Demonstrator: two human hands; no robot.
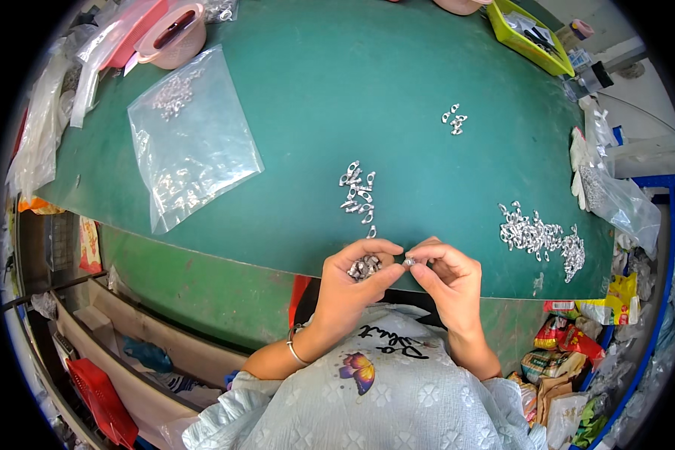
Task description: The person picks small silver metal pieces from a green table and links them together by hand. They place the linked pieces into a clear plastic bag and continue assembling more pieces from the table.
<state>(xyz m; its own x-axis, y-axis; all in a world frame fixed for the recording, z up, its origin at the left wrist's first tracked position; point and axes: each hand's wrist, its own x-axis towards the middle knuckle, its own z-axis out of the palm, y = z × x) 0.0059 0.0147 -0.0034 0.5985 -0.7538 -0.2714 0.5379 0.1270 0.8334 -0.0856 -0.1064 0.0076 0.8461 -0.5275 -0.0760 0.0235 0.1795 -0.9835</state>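
Above the table's near edge, my left hand [343,291] is curled around a handful of small silver metal parts [364,268], each apparently with a ring-shaped end. My right hand [457,291] meets it at the fingertips and pinches one small silver piece [409,262] between thumb and fingers. Its exact shape is too small to tell. Just beyond my left hand lies a loose cluster of the same silver parts [358,193]. A larger pile of silver parts [531,234] spreads to the right of my right hand, and a few parts [455,121] lie farther back.
The green table [300,90] bears a clear plastic bag [202,161] with silver parts inside, at left. A pink basket [180,45] stands at the far left, a yellow-green tray [529,41] at the far right. A white glove [577,165] lies at the right edge. Drawers [150,375] are below left.
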